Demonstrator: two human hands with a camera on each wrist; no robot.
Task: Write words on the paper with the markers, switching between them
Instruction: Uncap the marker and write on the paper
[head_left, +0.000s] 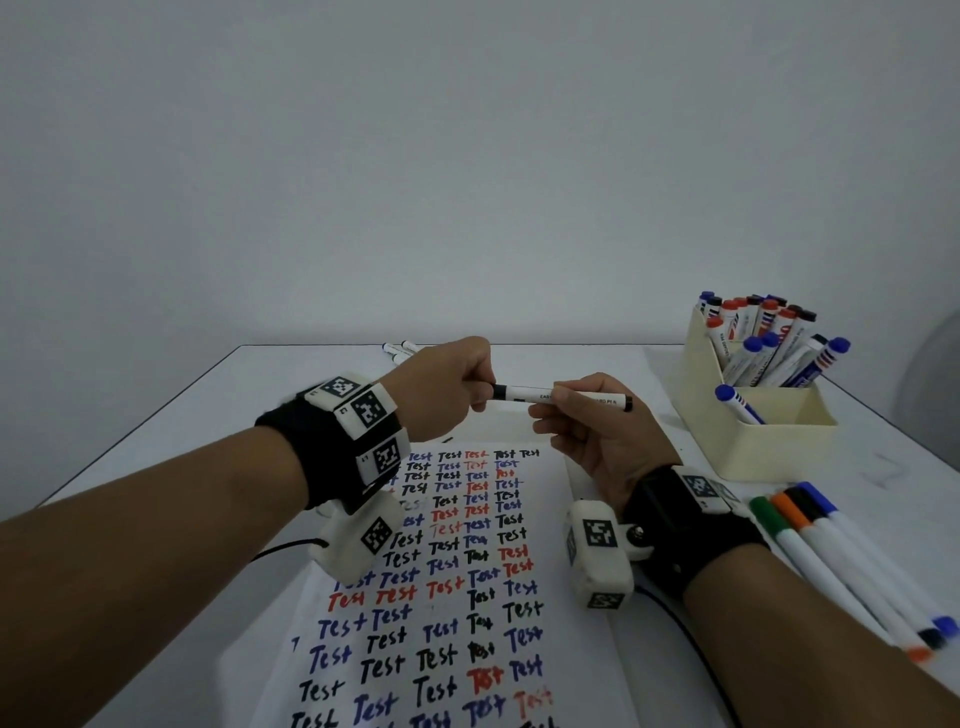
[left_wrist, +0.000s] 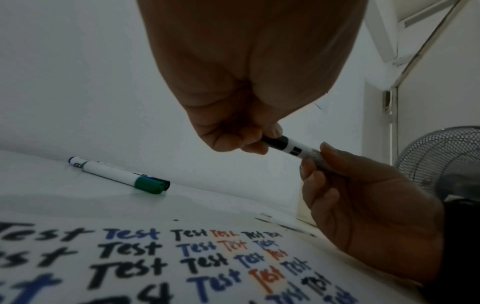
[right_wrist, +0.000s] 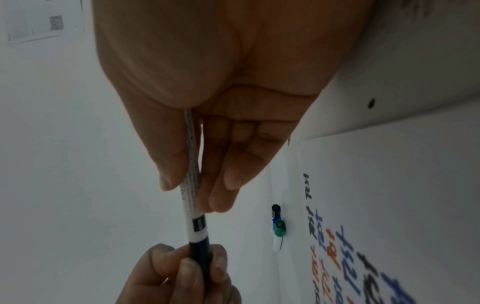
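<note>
Hands (head_left: 457, 384) apparently grip marker (head_left: 535, 393) between.

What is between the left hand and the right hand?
A black-capped marker bridges them: left hand pinches its cap, right hand holds its barrel. Head view shows it.

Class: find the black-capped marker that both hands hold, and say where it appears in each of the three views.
Head: black-capped marker at centre, level, between left hand and right hand.
Left wrist: right of centre, slanting.
Right wrist: lower centre, upright.
Shared landmark: paper with "Test" rows.
</note>
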